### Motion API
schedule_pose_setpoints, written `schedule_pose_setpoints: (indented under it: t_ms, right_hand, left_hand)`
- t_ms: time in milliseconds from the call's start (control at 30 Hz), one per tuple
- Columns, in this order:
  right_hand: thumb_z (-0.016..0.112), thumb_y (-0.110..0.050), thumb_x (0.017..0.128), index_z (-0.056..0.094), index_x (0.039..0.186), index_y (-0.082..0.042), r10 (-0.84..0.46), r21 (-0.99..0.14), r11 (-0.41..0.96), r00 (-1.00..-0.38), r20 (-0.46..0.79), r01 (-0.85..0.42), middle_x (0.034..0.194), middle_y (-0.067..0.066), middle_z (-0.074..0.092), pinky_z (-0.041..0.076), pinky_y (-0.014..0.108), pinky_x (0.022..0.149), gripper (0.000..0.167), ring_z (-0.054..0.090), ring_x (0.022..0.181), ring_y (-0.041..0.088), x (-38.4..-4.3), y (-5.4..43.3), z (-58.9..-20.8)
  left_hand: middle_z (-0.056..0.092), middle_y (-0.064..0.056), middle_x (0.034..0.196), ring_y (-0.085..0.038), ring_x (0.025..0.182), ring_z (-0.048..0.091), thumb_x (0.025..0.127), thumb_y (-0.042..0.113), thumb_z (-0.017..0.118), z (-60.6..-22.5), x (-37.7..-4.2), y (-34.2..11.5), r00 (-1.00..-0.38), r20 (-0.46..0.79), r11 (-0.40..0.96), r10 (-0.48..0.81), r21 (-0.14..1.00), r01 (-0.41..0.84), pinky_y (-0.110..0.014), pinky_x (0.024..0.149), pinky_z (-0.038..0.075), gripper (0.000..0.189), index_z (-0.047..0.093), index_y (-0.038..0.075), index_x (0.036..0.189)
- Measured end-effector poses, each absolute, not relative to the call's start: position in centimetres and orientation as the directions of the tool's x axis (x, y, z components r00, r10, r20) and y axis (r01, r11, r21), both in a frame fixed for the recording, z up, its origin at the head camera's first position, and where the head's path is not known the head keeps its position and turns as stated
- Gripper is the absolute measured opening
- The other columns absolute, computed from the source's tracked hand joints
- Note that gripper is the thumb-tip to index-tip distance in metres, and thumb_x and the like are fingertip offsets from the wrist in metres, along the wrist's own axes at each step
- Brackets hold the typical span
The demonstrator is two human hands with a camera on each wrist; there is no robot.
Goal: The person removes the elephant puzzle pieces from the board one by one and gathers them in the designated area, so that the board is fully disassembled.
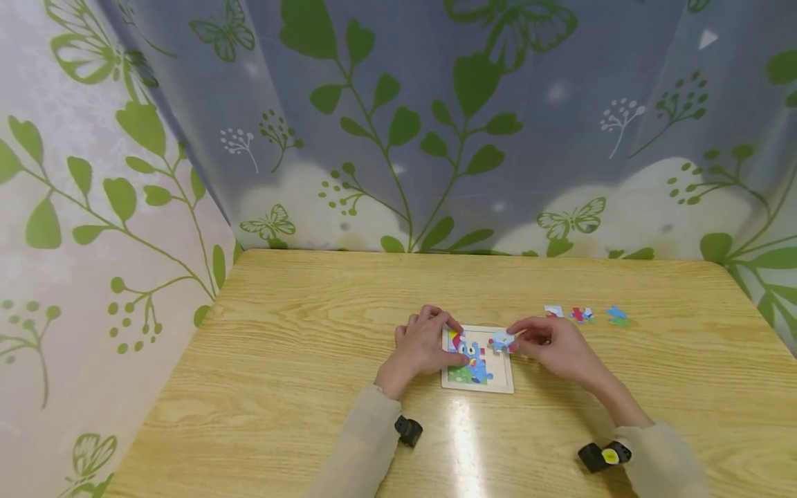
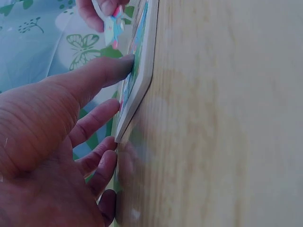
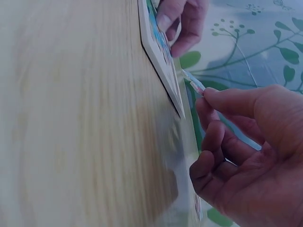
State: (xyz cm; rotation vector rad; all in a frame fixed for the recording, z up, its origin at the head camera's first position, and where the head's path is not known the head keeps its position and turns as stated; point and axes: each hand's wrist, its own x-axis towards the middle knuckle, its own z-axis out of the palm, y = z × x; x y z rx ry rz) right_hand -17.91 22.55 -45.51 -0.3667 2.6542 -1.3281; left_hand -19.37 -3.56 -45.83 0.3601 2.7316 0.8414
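A pale blue puzzle piece with red on it (image 1: 500, 340) is held just above the upper right part of a square wooden puzzle board (image 1: 510, 380), raised and tilted in the right wrist view. The right hand (image 1: 554, 347) pinches it between thumb and fingertips. Joined pieces (image 1: 478, 372) showing a blue figure on green ground fill the board's left side, while bare wood shows at the right. The left hand (image 1: 423, 346) lies across the board's left edge, its fingers loosely spread and its thumb resting on the joined pieces. Three loose pieces (image 1: 582, 315) lie in a row beyond the right hand on the wood-grain table (image 1: 280, 360). Behind hangs a leaf-and-butterfly-patterned cloth (image 1: 398, 124).
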Motion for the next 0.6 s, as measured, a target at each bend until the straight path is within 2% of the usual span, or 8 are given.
schedule_pose_setpoints:
  t_ms: [233, 600]
  right_hand:
    - [0.073, -0.016, 0.095, 0.073, 0.115, -0.007, -0.273, -0.810, 0.570, -0.961, -0.031, -0.136, 0.093, 0.009, 0.075, 0.048, 0.026, 0.059, 0.022, 0.061, 0.069, 0.013, -17.6, 24.5, -45.7]
    - [0.070, -0.014, 0.097, 0.072, 0.119, -0.005, -0.231, -0.767, 0.630, -0.972, -0.033, -0.124, 0.097, 0.007, 0.076, 0.052, 0.024, 0.066, 0.023, 0.065, 0.079, 0.007, -17.1, 27.0, -45.7]
  left_hand:
    - [0.043, -0.001, 0.149, -0.029, 0.131, 0.042, 0.083, 0.046, 0.082, -45.9, -19.3, -3.7, -0.933, -0.166, 0.801, 0.318, 0.574, 0.171, -0.052, 0.101, 0.030, 0.043, 0.063, 0.029, 0.117]
    - [0.042, -0.001, 0.149, -0.030, 0.131, 0.041, 0.084, 0.045, 0.082, -45.9, -19.3, -3.8, -0.929, -0.165, 0.789, 0.330, 0.589, 0.176, -0.051, 0.101, 0.029, 0.043, 0.063, 0.028, 0.119]
